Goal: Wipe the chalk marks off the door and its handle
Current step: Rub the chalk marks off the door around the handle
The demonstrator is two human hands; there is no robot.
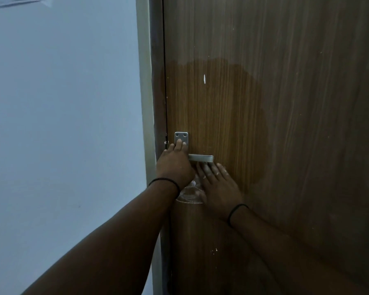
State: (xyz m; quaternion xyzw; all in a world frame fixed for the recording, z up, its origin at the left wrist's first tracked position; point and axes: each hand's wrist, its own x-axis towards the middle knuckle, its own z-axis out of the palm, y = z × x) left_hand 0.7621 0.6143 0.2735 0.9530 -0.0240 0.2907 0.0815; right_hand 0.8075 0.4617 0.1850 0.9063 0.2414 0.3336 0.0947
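Wooden door (264,124), handle (201,158) between flat, seemingly empty left hand (175,165) and right hand (219,186).

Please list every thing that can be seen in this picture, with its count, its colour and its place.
door: one, brown wood grain, fills the right side; a darker patch lies around and above the handle
handle: one, silver metal lever, on the door near its left edge
plate: one, silver with two screws, just above the lever
chalk marks: white smears below the lever between the two wrists; one small white streak higher on the door
door frame: one, pale, left of the door
wall: one, light blue-grey, left side
wristbands: two, black, one on each wrist
left hand: one, fingers flat on the plate
right hand: one, whitish fingers flat on the door under the lever
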